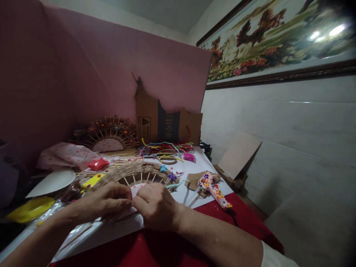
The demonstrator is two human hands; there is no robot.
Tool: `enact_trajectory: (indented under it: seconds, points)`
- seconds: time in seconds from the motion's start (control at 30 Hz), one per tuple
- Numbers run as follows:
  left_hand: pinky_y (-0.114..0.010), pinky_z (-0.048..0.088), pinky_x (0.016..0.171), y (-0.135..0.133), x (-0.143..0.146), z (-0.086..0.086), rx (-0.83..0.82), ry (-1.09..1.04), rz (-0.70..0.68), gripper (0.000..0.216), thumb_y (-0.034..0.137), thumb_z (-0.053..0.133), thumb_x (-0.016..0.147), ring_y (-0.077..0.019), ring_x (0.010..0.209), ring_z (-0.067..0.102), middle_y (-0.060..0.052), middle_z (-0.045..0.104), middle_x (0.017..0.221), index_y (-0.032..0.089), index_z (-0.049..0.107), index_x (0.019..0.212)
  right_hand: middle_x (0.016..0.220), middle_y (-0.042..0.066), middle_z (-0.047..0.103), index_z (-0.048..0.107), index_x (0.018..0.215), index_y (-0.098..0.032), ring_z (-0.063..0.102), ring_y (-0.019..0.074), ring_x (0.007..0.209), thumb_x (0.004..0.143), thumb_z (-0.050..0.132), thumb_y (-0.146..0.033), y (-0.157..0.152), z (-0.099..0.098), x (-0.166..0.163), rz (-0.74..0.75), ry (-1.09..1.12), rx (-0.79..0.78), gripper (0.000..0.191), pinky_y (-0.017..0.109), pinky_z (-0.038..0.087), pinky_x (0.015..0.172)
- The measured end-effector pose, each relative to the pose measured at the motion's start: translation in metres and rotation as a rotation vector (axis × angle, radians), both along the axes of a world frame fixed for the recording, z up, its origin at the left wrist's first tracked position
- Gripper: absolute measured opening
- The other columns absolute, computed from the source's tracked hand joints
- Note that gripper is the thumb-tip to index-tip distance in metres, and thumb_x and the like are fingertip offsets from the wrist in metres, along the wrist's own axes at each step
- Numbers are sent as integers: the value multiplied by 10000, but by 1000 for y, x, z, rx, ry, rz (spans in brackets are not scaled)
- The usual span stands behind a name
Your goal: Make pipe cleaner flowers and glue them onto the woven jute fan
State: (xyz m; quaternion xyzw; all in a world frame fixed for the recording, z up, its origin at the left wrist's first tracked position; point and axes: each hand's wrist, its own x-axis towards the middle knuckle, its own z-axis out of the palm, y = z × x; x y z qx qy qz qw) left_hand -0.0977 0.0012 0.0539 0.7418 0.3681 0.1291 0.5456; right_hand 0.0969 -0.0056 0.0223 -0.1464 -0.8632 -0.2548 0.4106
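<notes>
In front of me lies a fan-shaped craft with a twine-wrapped arch, thin wooden sticks and a pink-dotted fabric centre. A blue star and a purple star sit on its right side. My left hand has its fingers bent in a pinch at the fabric centre. Close beside it, my right hand is closed, thumb and forefinger pressed together. The fingertips nearly meet over the craft's lower part; what they pinch is hidden.
To the right, a flower-patterned glue gun rests on a cardboard scrap. Scissors and coloured pipe cleaners lie behind. A second fan craft stands at the back left, near cardboard and a white plate.
</notes>
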Motion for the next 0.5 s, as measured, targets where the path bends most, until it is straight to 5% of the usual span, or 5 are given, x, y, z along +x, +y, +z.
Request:
enact_trajectory:
  seconds: [0.5]
  points:
    - [-198,189,406,-6,6,7,-20,151,-6,207,322,532,747,-72,453,288,43,351,539,169,441,641,562,-14,495,436,638,-179,472,133,490,788,435,-136,-14,2,-6,-33,-127,175,156,265,262,435]
